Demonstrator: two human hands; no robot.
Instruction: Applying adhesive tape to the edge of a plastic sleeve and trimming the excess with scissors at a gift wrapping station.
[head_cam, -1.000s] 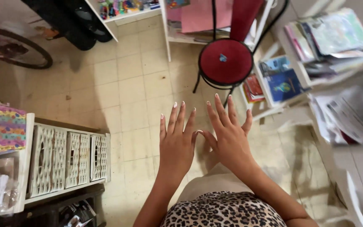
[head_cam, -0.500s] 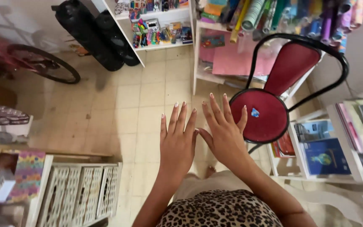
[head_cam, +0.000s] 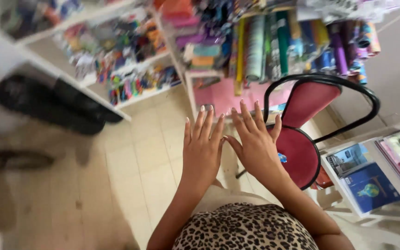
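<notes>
Head view, items logged: my left hand (head_cam: 203,150) and right hand (head_cam: 255,143), both flat, fingers spread, holding nothing (thumb tips touching). Red-cushioned black-framed chair (head_cam: 302,148) just beyond the right hand. Rolled coloured paper (head_cam: 283,44) on shelves farther ahead. Tiled floor (head_cam: 130,162) beneath.

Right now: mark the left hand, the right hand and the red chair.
left hand (head_cam: 203,150), head view, on the back of the hand.
right hand (head_cam: 255,148), head view, on the back of the hand.
red chair (head_cam: 297,153), head view, on the round red seat.
</notes>
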